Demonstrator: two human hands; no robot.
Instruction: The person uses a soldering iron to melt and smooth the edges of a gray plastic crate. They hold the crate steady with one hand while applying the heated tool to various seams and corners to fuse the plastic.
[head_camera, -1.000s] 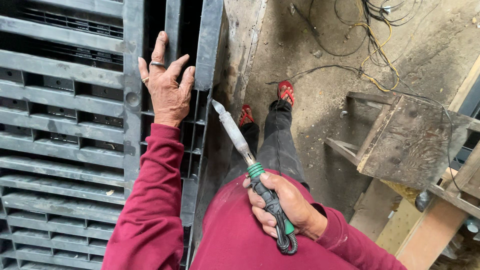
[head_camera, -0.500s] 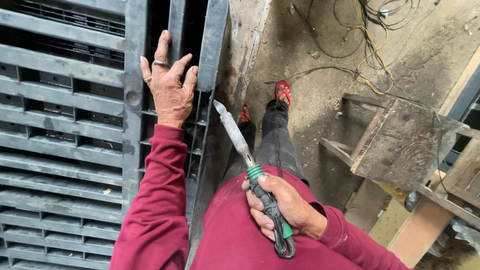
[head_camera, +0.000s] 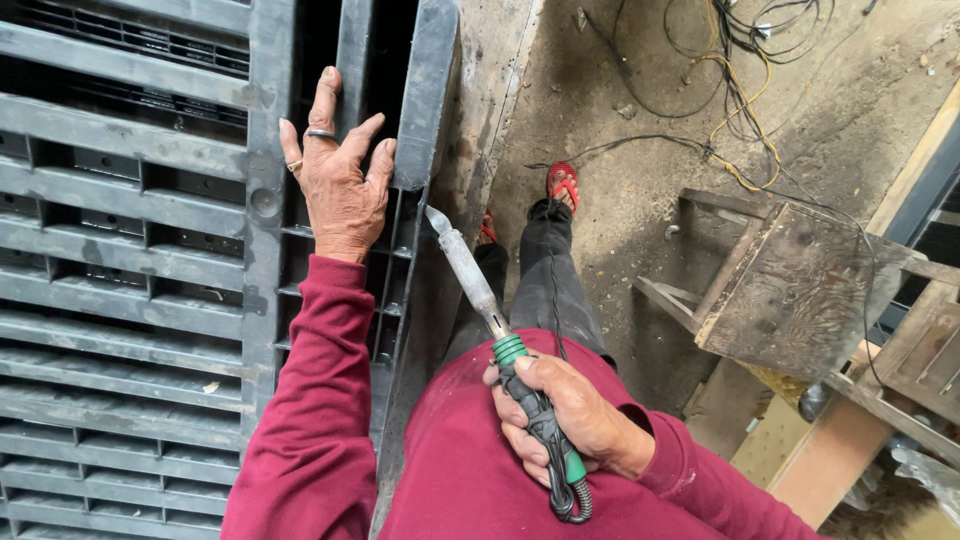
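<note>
Left hand (head_camera: 340, 190): my fingers lie spread flat on the grey plastic pallet (head_camera: 130, 290), grasping nothing.
Right hand (head_camera: 565, 420): clenched around my soldering iron (head_camera: 500, 345).

Soft, even daylight fills the scene, brightest on the dusty floor (head_camera: 640, 90) at the upper right of the frame, while the slots of the grey pallet (head_camera: 130, 250) at the left sink into deep shadow, everything sharp, without glare, lines bending slightly at the edges.
</note>
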